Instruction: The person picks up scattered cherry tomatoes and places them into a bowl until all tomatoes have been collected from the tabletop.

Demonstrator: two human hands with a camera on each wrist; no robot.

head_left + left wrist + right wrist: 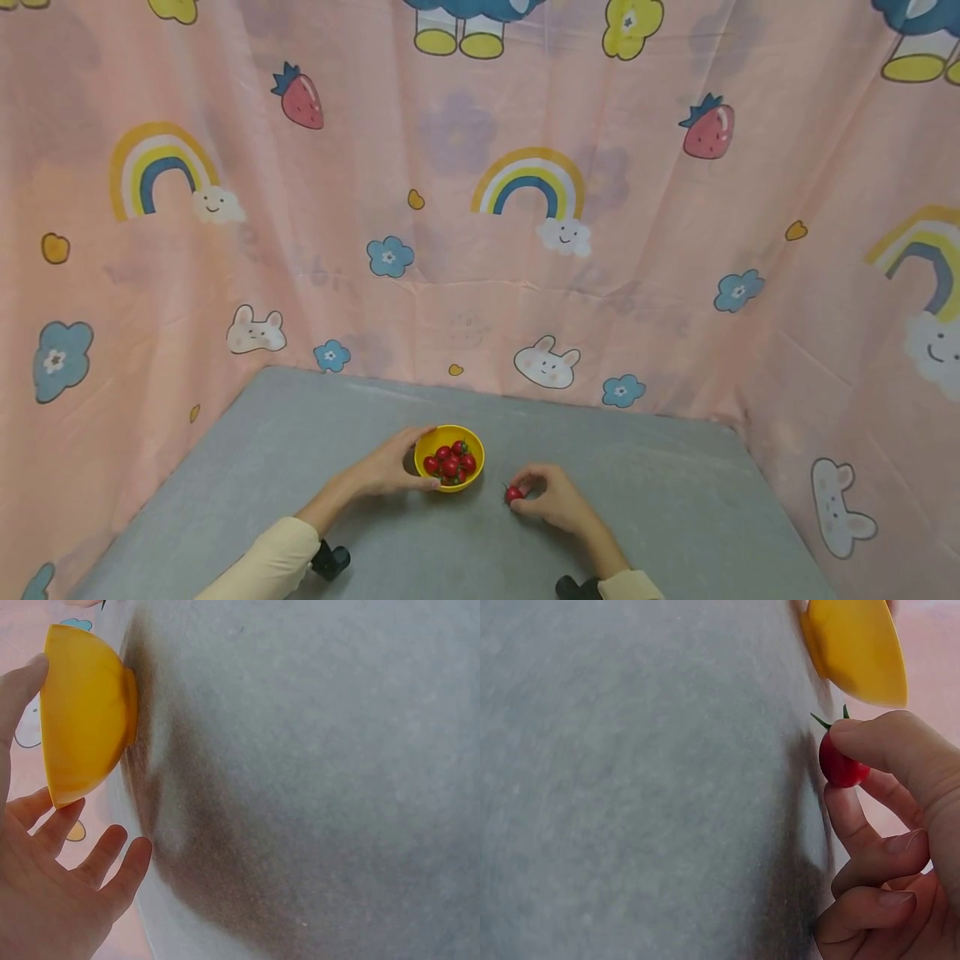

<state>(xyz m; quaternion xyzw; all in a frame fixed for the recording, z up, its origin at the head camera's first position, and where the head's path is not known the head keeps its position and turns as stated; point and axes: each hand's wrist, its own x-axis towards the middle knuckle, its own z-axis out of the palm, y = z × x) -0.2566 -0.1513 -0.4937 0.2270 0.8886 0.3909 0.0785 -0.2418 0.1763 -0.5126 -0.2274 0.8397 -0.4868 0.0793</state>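
Note:
A yellow bowl (480, 463) stands on the grey table, holding several red cherry tomatoes (449, 467) with green stems. My left hand (387, 463) grips the bowl's rim from the left; in the left wrist view the thumb and fingers (58, 825) touch opposite sides of the rim. To the right of the bowl, my right hand (553, 497) pinches one cherry tomato (838, 761) between thumb and fingers. That tomato's green sepals stick out past the thumb. The right wrist view shows it close to the tabletop; whether it touches the surface I cannot tell.
The grey tabletop (660, 500) spreads around both hands. A pink curtain (337, 317) printed with rainbows, rabbits and flowers hangs behind the table and along both sides. Black straps (330, 560) sit at the wrists, below cream sleeves.

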